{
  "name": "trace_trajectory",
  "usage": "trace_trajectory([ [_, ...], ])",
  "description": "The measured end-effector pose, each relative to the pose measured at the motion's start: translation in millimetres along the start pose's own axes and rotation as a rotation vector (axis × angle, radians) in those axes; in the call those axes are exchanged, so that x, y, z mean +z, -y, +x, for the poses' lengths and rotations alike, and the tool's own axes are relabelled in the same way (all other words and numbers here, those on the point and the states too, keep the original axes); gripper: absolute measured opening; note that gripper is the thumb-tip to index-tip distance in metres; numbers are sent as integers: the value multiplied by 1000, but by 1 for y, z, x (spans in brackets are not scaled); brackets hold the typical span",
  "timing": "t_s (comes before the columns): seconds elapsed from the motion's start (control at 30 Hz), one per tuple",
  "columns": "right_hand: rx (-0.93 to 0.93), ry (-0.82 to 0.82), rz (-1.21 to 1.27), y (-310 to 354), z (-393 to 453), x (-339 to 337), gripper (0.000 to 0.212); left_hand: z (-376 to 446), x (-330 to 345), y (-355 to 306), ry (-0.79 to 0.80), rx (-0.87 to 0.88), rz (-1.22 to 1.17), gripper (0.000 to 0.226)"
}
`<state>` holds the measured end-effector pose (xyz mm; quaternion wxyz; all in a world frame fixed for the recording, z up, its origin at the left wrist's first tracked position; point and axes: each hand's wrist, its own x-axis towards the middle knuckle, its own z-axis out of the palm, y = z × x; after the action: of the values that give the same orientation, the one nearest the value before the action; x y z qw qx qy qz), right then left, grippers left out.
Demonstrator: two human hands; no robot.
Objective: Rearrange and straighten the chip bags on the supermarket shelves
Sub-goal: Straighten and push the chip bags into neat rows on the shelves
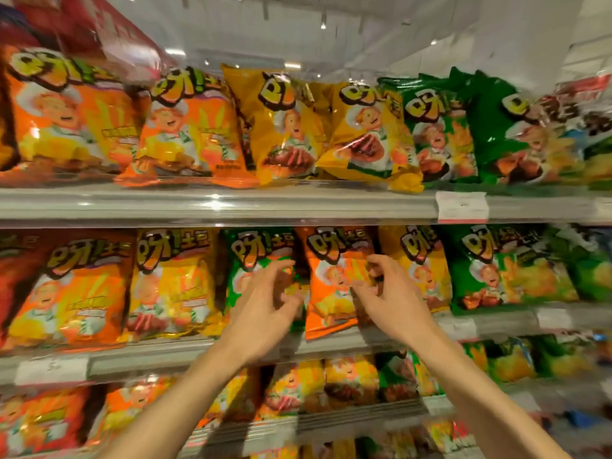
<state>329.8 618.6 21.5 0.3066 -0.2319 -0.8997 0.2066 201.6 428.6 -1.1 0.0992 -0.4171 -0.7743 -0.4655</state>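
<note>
Chip bags fill several shelves in front of me. On the middle shelf an orange bag (331,293) stands slightly tilted between a green bag (255,256) and a yellow bag (420,263). My left hand (268,309) is spread open in front of the green bag, fingers curled and apart, close to the orange bag's left edge. My right hand (387,293) reaches to the orange bag's right edge with fingers apart; whether it touches the bag is unclear. Neither hand holds a bag.
The top shelf (215,207) carries orange, yellow and green bags, two yellow ones (367,137) leaning forward. White price tags (462,207) hang on the shelf rails. More bags stand on the lower shelves (331,385). The picture is motion-blurred at the edges.
</note>
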Motion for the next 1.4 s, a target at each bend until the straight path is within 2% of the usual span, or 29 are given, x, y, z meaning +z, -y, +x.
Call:
trace_trajectory([
  [0.13, 37, 123, -32, -36, 8, -3, 65, 19, 41, -18, 72, -31, 38, 57],
  [0.2, 40, 150, -30, -44, 7, 0, 75, 24, 52, -20, 57, -50, 117, 58],
  [0.3, -19, 115, -39, -42, 3, 5, 88, 25, 46, -14, -158, 42, 352, 52],
  [0.37, -53, 114, -39, -38, 3, 10, 91, 26, 36, -1, -306, -1, 474, 53],
  [0.47, -46, 105, -42, -35, 7, 18, 96, 25, 28, 14, -316, -99, 573, 64],
  [0.63, -33, 96, 30, -32, 12, 25, 98, 26, 22, 18, -172, -285, 341, 82],
  [0.8, -10, 84, 71, -33, 11, 26, 99, 27, 18, 28, -99, -358, 236, 85],
  [1.1, 32, 78, 100, -45, 11, 10, 98, 34, 22, 15, -132, -287, 172, 85],
  [1.4, 43, 51, 86, -47, 8, 4, 93, 34, 10, -11, -168, -236, 286, 82],
])
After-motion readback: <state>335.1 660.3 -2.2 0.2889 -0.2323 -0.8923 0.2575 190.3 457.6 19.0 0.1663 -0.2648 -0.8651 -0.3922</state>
